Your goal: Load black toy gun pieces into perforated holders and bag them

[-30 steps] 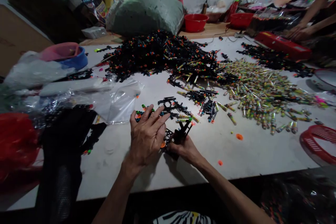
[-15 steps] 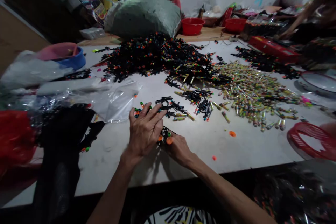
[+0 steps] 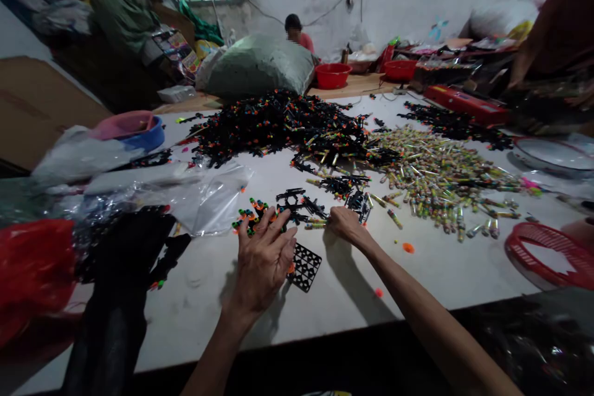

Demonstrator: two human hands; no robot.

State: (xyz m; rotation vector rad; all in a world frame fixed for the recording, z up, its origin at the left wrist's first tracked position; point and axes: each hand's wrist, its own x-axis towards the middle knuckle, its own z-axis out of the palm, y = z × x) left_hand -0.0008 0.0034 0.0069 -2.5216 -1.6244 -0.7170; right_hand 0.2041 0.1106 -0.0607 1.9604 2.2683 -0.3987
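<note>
Tbh looks barely started, just a small orange-and-green-tipped bunch (image 3: 250,212) under the loosely spread left hand (image 3: 265,257), black perforated grid (image 3: 307,267) on the table (image 3: 199,322) partly hidden by it, right hand (image 3: 346,223) curled, can't tell on what, and a huge black plastic heap (image 3: 273,124) left.

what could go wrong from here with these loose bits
The left hand partly hides the black grid; a sideways move might knock it askew. The right hand is close beside loose black parts, which it might scatter. The yellowish tubes are heaped loosely, so a bump might send some rolling.
</note>
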